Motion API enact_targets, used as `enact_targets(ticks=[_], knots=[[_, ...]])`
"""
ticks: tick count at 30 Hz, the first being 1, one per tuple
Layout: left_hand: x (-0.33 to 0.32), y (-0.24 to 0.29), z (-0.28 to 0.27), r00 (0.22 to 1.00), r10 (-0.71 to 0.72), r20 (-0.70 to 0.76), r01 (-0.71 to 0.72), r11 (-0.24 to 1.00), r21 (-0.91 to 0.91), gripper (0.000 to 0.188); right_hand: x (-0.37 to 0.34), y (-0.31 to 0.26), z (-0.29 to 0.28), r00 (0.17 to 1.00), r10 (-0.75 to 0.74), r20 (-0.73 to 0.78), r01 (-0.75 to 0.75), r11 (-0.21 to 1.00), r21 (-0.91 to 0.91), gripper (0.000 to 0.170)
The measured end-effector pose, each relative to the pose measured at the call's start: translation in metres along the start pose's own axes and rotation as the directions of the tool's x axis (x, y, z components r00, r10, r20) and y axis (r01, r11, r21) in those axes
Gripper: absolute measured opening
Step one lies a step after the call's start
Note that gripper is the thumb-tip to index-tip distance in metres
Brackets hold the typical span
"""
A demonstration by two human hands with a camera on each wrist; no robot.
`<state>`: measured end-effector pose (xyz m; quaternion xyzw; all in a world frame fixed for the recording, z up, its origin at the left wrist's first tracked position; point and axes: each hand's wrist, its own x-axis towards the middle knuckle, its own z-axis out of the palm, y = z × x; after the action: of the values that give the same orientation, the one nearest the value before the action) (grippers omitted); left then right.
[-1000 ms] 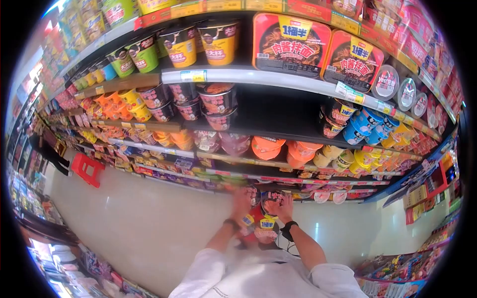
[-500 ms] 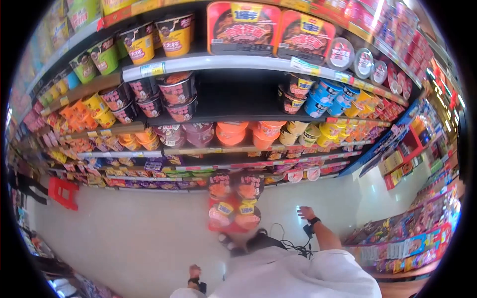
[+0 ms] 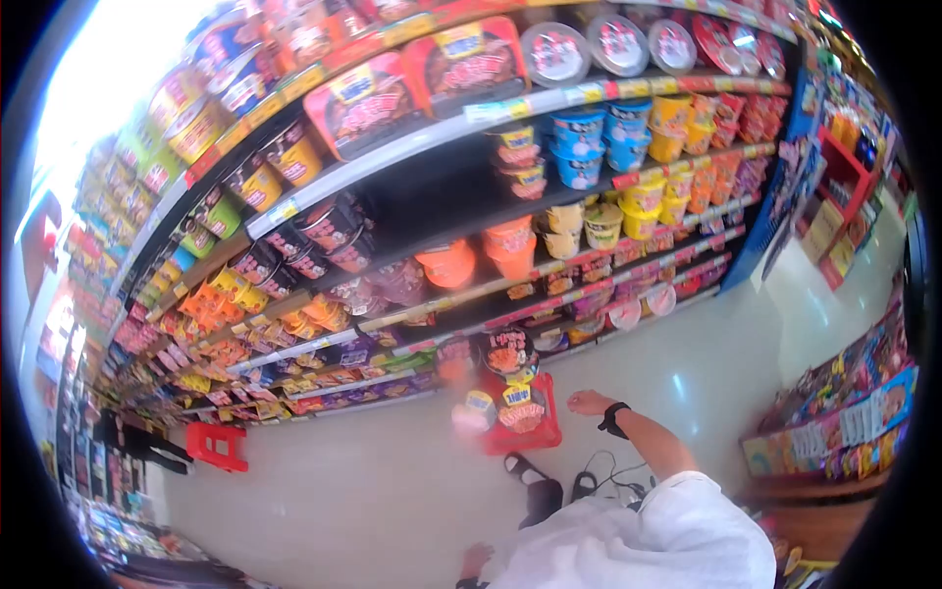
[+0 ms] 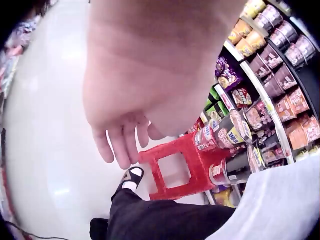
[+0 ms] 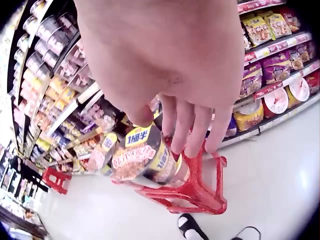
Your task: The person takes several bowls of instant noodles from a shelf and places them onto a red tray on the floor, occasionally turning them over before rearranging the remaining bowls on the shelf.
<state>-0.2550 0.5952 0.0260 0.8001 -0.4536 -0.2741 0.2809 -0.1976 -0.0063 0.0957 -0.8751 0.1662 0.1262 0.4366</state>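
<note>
In the head view my right hand [image 3: 589,402] hangs beside a red stool [image 3: 551,412], its fingers loosely bent around nothing. Low at the bottom edge, my left hand [image 3: 476,560] shows only in part. The left wrist view has that hand's fingers [image 4: 120,142] hanging relaxed over the floor. Several instant noodle cups, dark with pink and yellow print, stand on the stool, among them a front cup [image 3: 522,404] and a rear cup [image 3: 509,351]. Seen from the right wrist, a noodle cup [image 5: 135,155] lies in view just beyond the fingers [image 5: 182,125], which hold nothing.
Shelves of noodle cups rise in front, with blue cups [image 3: 577,147] and flat boxes [image 3: 466,64] on them. Another red stool [image 3: 217,447] stands at left near a person in dark clothes [image 3: 147,442]. Cables [image 3: 618,471] lie on the floor by a sandalled foot [image 3: 523,468].
Both hands were at the cups on the stool a second ago; they have since come away and hang at the sides. The head view has swung and tilted.
</note>
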Motion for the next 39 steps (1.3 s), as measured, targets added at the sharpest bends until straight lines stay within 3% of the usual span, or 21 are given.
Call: enact_targets(ticks=[3, 6, 8, 9, 10, 12, 14, 15, 16, 18, 19, 20, 21, 22, 23, 24, 27, 29, 30, 33, 39], knots=[[-0.010, 0.018, 0.007, 0.774, -0.582, 0.252, 0.465, 0.252, -0.849, 0.039, -0.039, 0.013, 0.003, 0.998, -0.009, 0.058, 0.010, 0.999, -0.030, 0.036], [-0.023, 0.024, 0.008, 0.780, -0.556, 0.288, 0.499, 0.273, -0.823, 0.037, -0.079, 0.048, 0.005, 1.000, 0.010, 0.000, -0.010, 1.000, -0.008, 0.035], [-0.023, 0.027, 0.010, 0.951, -0.275, 0.139, 0.293, 0.948, -0.129, 0.036, -0.110, 0.089, 0.011, 0.982, 0.063, -0.180, -0.064, 0.998, -0.003, 0.035], [-0.018, 0.026, 0.011, 0.980, -0.085, 0.180, 0.026, 0.951, 0.308, 0.036, -0.125, 0.113, 0.017, 0.962, 0.164, -0.220, -0.177, 0.983, -0.041, 0.034], [-0.011, 0.028, 0.012, 0.919, -0.363, 0.153, 0.377, 0.923, -0.078, 0.037, -0.142, 0.139, 0.027, 0.930, 0.260, -0.261, -0.288, 0.955, -0.074, 0.034], [0.003, 0.036, 0.015, 0.562, -0.712, 0.420, 0.719, 0.171, -0.673, 0.039, -0.193, 0.148, 0.028, 0.823, 0.490, -0.288, -0.518, 0.855, -0.024, 0.033], [0.014, 0.038, 0.010, 0.843, -0.489, 0.224, 0.535, 0.718, -0.446, 0.040, -0.222, 0.229, 0.075, 0.861, 0.447, -0.241, -0.504, 0.811, -0.298, 0.017], [0.025, 0.035, 0.007, 0.936, -0.310, 0.167, 0.346, 0.899, -0.268, 0.041, -0.245, 0.250, 0.094, 0.773, 0.611, -0.171, -0.563, 0.784, 0.260, 0.010], [0.038, 0.030, 0.004, 0.971, -0.215, 0.101, 0.220, 0.975, -0.037, 0.042, -0.263, 0.274, 0.119, 0.898, 0.347, -0.270, -0.420, 0.860, -0.290, 0.007], [0.056, 0.029, -0.008, 0.947, -0.277, 0.165, 0.254, 0.956, 0.145, 0.041, -0.300, 0.247, 0.119, 0.943, 0.326, -0.072, -0.310, 0.774, -0.552, 0.013], [0.065, 0.032, -0.016, 0.931, -0.307, 0.197, 0.259, 0.937, 0.236, 0.040, -0.311, 0.220, 0.112, 0.769, 0.637, 0.052, -0.632, 0.770, -0.088, 0.016], [0.076, 0.033, -0.019, 0.970, -0.223, 0.098, 0.191, 0.947, 0.258, 0.032, -0.320, 0.209, 0.109, 0.827, 0.552, 0.102, -0.501, 0.808, -0.309, 0.018], [0.087, 0.031, -0.020, 0.929, -0.364, 0.071, 0.363, 0.931, 0.033, 0.030, -0.324, 0.214, 0.115, 0.553, 0.800, 0.235, -0.783, 0.401, 0.475, 0.017], [0.096, 0.024, -0.018, 0.864, -0.498, 0.081, 0.503, 0.841, -0.197, 0.027, -0.331, 0.193, 0.100, 0.665, 0.731, 0.149, -0.724, 0.583, 0.369, 0.016], [0.104, 0.018, -0.020, 0.781, -0.612, 0.126, 0.602, 0.684, -0.412, 0.025, -0.324, 0.191, 0.097, 0.598, 0.783, 0.173, -0.658, 0.356, 0.664, 0.019], [0.108, 0.018, -0.035, 0.993, -0.116, 0.004, 0.109, 0.948, 0.299, 0.023, -0.316, 0.191, 0.096, 0.525, 0.828, 0.195, -0.478, 0.097, 0.873, 0.023], [0.136, -0.001, -0.039, 0.804, -0.593, 0.044, 0.542, 0.700, -0.465, 0.026, -0.282, 0.273, 0.103, 0.908, 0.404, -0.114, -0.348, 0.877, 0.332, 0.022], [0.150, 0.005, -0.057, 0.680, -0.702, 0.212, 0.508, 0.242, -0.827, 0.029, -0.241, 0.179, 0.048, 0.597, 0.802, -0.004, -0.382, 0.289, 0.878, 0.024], [0.160, -0.008, -0.064, 0.683, -0.656, 0.322, 0.412, -0.018, -0.911, 0.032, -0.219, 0.163, 0.038, 0.619, 0.785, -0.028, -0.370, 0.323, 0.871, 0.025], [0.186, -0.004, -0.083, 0.671, -0.708, 0.220, 0.545, 0.269, -0.794, 0.037, -0.155, 0.117, 0.017, 0.703, 0.711, 0.007, -0.372, 0.360, 0.855, 0.029], [0.210, -0.006, -0.106, 0.634, -0.756, 0.163, 0.531, 0.273, -0.802, 0.038, -0.069, 0.030, 0.003, 0.826, 0.555, 0.099, -0.480, 0.601, 0.638, 0.035]])
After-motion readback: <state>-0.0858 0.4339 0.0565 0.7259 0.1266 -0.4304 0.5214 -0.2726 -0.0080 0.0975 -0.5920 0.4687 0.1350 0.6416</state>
